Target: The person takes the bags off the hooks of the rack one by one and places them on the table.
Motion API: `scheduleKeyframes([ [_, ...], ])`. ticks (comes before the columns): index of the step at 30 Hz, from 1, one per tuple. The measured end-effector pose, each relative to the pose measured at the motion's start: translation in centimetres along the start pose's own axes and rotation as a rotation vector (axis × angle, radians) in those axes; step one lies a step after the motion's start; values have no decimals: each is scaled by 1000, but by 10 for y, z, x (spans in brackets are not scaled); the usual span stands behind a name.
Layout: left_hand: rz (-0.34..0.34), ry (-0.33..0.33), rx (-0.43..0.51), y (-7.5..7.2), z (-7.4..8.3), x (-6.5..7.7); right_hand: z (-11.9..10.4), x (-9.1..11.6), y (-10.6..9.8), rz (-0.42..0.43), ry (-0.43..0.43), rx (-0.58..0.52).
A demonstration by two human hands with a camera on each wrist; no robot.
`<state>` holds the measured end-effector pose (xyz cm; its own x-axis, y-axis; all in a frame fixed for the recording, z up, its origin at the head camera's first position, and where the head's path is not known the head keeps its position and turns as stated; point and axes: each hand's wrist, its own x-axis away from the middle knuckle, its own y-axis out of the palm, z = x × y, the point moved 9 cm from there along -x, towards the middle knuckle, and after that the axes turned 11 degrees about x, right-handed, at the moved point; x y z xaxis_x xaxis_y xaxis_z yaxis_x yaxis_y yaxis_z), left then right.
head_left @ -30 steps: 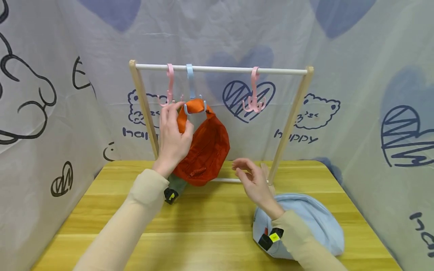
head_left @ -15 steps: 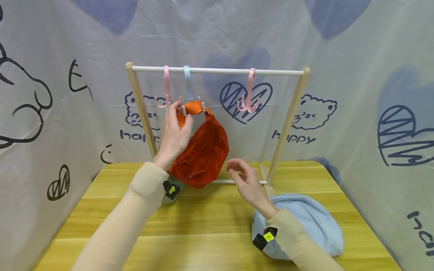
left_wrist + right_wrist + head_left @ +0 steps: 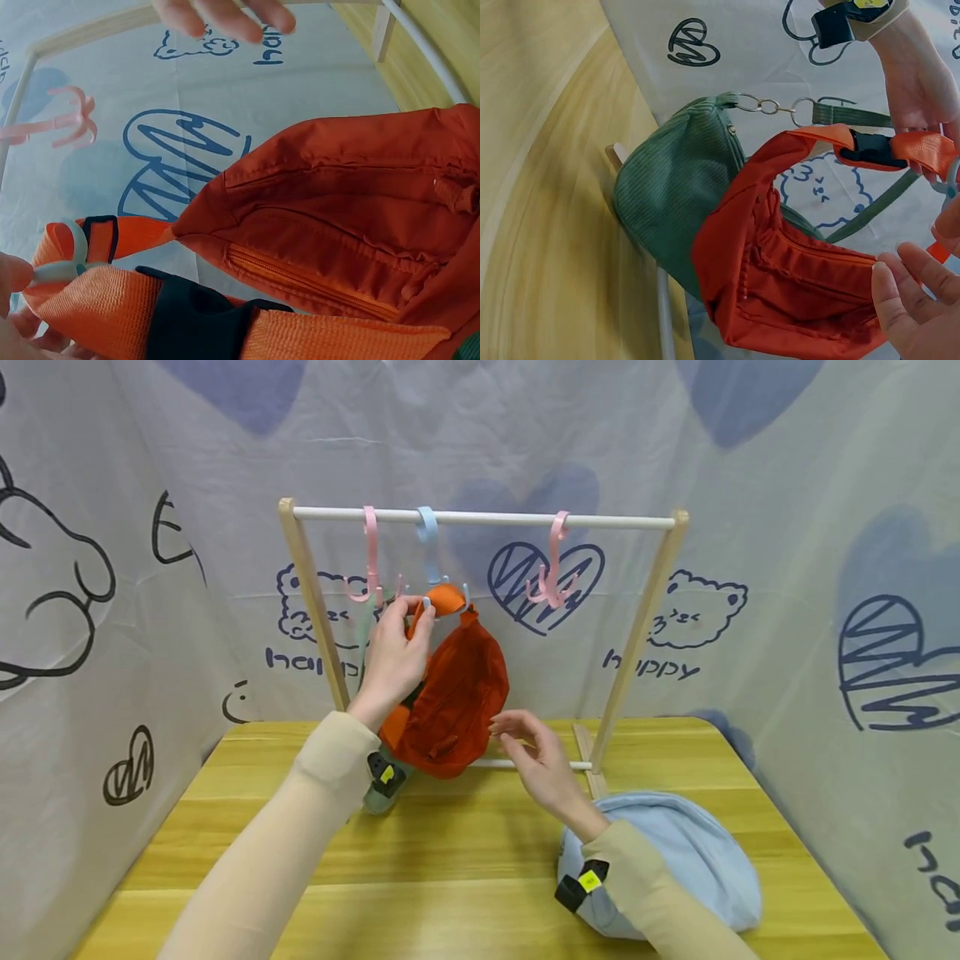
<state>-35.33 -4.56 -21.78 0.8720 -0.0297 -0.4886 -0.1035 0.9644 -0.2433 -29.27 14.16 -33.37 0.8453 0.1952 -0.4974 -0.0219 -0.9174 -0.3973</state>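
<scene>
My left hand pinches the orange strap of a red-orange waist bag, right at the prongs of a light blue hook. The strap loops over that hook, and a black buckle sits along it. Below the hook, the bag hangs tilted in front of the rack. My right hand is beside the bag's lower right side, fingers loosely bent and holding nothing. Behind the red-orange bag, a green corduroy bag hangs by its strap, mostly hidden in the head view.
A white rod with wooden side posts carries the hooks. Pink hooks hang left and right of the blue one. A light blue bag lies on the wooden table, partly under my right forearm. Printed cloth surrounds the table.
My left hand has moved slightly right and its fingers have closed on the strap. The blue hook has shifted right and turned a little. My right hand has drifted slightly left.
</scene>
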Motion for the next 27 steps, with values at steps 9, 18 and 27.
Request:
scheduleKeyframes([
  [9,-121,7,110,16,4,-3,-14,-14,-15,46,-33,-40],
  [18,-191,-29,194,22,3,-3,-36,-41,-41,172,-99,34],
  [27,-216,-84,238,22,0,-4,-51,-71,-55,214,-135,206],
])
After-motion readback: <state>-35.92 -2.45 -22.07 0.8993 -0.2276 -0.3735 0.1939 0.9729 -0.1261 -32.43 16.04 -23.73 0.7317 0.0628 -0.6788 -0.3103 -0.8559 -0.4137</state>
